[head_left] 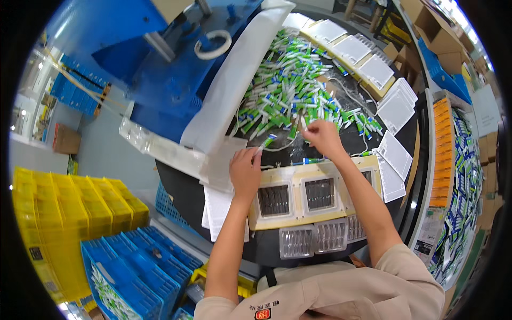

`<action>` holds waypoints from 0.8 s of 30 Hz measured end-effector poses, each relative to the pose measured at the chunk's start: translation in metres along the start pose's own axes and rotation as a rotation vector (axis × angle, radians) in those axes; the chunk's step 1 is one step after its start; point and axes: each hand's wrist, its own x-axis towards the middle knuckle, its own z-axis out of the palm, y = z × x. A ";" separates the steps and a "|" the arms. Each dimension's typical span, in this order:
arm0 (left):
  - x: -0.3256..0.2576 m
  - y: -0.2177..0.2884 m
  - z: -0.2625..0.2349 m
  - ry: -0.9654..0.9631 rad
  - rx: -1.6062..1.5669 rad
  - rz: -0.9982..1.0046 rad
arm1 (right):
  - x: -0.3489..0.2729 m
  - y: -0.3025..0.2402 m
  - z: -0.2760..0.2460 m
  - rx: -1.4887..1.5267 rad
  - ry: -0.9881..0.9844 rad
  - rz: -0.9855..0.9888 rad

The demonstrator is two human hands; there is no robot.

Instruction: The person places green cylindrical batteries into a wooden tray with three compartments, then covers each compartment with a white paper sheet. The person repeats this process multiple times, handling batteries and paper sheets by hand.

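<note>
A large heap of small green, white and blue tubes [290, 80] covers the far part of the black table [181, 181]. At its near edge my left hand [246, 169] is closed, with a small tube [269, 140] at its thumb and fingertips. My right hand [323, 138] pinches a small white-ended tube [303, 122] beside the heap; its fingers partly hide it. Under my forearms lies a cream frame [296, 214] with square windows, where clear ribbed blister trays [320, 193] sit. My right forearm covers part of it.
Clear blister trays [297, 242] lie along the near edge. Another frame [368, 80] with white cards stands far right, and loose white cards [396, 152] are nearer. A blue machine [154, 80] borders the left. Yellow crates [74, 224] and blue crates [133, 272] stand lower left.
</note>
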 end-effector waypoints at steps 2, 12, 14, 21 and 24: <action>-0.046 0.005 -0.016 0.107 -0.094 -0.028 | -0.061 -0.002 0.014 0.057 0.048 -0.401; -0.159 0.004 -0.026 0.386 0.040 -0.015 | -0.130 -0.030 0.112 -0.339 0.004 -1.049; -0.163 0.002 -0.023 0.329 0.162 0.101 | -0.135 -0.028 0.116 -0.362 0.030 -1.014; -0.163 -0.006 -0.010 0.298 0.282 0.303 | -0.135 -0.029 0.120 -0.272 0.095 -0.988; -0.160 -0.009 -0.006 0.321 0.248 0.307 | -0.139 -0.028 0.109 -0.032 0.103 -0.867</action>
